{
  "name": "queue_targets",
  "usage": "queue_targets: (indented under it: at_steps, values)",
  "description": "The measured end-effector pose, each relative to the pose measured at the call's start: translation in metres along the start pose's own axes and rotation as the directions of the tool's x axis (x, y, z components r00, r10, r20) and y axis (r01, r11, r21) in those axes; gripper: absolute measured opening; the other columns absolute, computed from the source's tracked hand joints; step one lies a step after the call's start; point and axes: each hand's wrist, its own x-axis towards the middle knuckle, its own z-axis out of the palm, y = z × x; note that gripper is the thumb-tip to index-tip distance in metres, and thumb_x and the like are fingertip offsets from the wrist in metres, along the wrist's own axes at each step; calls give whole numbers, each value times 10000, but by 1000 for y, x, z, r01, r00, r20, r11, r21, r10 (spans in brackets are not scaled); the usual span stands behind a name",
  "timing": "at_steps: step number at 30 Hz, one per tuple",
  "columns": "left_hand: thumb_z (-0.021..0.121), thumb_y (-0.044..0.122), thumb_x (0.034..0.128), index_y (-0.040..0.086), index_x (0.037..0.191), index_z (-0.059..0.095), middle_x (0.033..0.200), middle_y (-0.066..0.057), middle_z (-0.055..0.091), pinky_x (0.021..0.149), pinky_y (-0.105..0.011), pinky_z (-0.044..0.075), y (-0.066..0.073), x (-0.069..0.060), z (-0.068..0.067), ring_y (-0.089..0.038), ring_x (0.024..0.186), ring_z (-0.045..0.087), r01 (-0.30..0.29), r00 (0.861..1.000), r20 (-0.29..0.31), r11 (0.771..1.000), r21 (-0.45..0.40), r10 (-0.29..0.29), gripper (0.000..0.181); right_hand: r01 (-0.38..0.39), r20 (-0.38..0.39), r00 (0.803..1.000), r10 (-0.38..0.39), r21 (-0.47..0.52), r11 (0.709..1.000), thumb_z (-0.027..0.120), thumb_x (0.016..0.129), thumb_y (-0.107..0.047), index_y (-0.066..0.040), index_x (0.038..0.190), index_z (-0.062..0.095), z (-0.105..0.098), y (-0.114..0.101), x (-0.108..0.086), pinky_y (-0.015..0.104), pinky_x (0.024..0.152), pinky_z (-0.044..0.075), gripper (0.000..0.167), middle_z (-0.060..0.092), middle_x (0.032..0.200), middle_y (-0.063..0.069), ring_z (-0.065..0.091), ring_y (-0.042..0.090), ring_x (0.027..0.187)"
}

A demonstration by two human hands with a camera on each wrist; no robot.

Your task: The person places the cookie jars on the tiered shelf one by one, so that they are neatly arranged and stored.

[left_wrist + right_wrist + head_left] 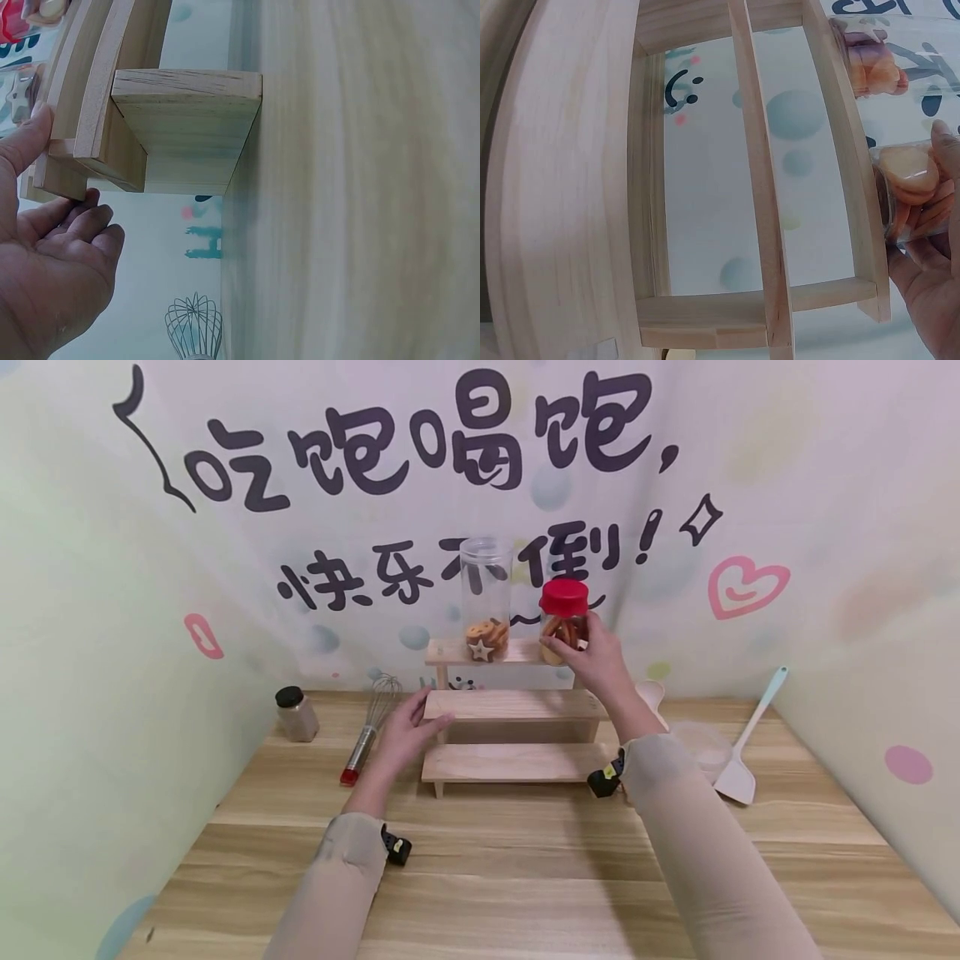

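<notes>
A three-tier wooden shelf stand (517, 704) stands on the table against the back wall. At the left end of its middle tier my left hand (408, 732) grips the board; the left wrist view shows the thumb (34, 139) on the board and the fingers curled by its end. My right hand (600, 660) holds a short clear jar (919, 184) of cookies with a red lid (564, 597), at the right of the top tier. To its left on that tier stands a tall clear jar (486, 597) without a visible lid, with cookies at the bottom.
Left of the stand are a dark-lidded jar (297, 718) and a whisk (365, 739) with a red handle end. To the right lie a white spatula (738, 777) with a light blue handle, a pale bowl (705, 745) and a spoon (651, 692), partly hidden by my right arm.
</notes>
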Motion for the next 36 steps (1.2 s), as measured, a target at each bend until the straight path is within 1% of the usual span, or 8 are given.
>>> queue_targets:
  at_steps: [8, 17, 27, 31, 36]
  values:
    - [775, 412, 884, 136, 1591, 290, 1623, -120, 300, 1174, -349, 353, -1, 0, 0, -252, 1478, 318, 1, 1000, 1, 1000, -9, -1, 901, -33, 8, 999, 33, 11, 999, 764, 864, -503, -93, 1407, 433, 1, -2, -1, 466, 1000, 546, 757, 576, 1315, 131, 552, 303, 1167]
    - [775, 394, 888, 123, 1590, 288, 1625, -126, 292, 1183, -350, 337, -3, 1, 0, -256, 1482, 308, -4, 1000, 8, 1000, -29, 4, 896, -39, 18, 999, 38, 19, 999, 760, 871, -496, -95, 1418, 424, 1, -3, -3, 468, 1015, 535, 757, 568, 1337, 130, 549, 304, 1182]
    - [774, 409, 886, 138, 1593, 286, 1628, -124, 288, 1172, -357, 357, -3, 0, 0, -260, 1482, 309, -1, 1000, 9, 1000, -17, 2, 901, -84, 23, 996, 84, 24, 996, 760, 870, -500, -101, 1419, 421, 2, -6, -4, 478, 1026, 526, 758, 553, 1360, 133, 536, 315, 1200]
    - [773, 402, 888, 143, 1595, 282, 1633, -119, 277, 1174, -355, 353, -2, 0, 0, -256, 1487, 297, 1, 1000, 14, 1000, -31, -1, 898, -87, 19, 996, 87, 18, 996, 746, 868, -528, -93, 1441, 385, 2, -5, -5, 498, 1026, 520, 805, 541, 1362, 144, 522, 323, 1205]
    - [767, 393, 896, 153, 1598, 269, 1641, -110, 251, 1185, -356, 334, -1, 0, 0, -250, 1495, 273, 2, 1000, 22, 999, -46, -1, 894, -103, 21, 995, 103, 41, 994, 746, 863, -537, -105, 1472, 354, 2, -4, -7, 497, 1034, 513, 844, 530, 1360, 135, 509, 317, 1213]
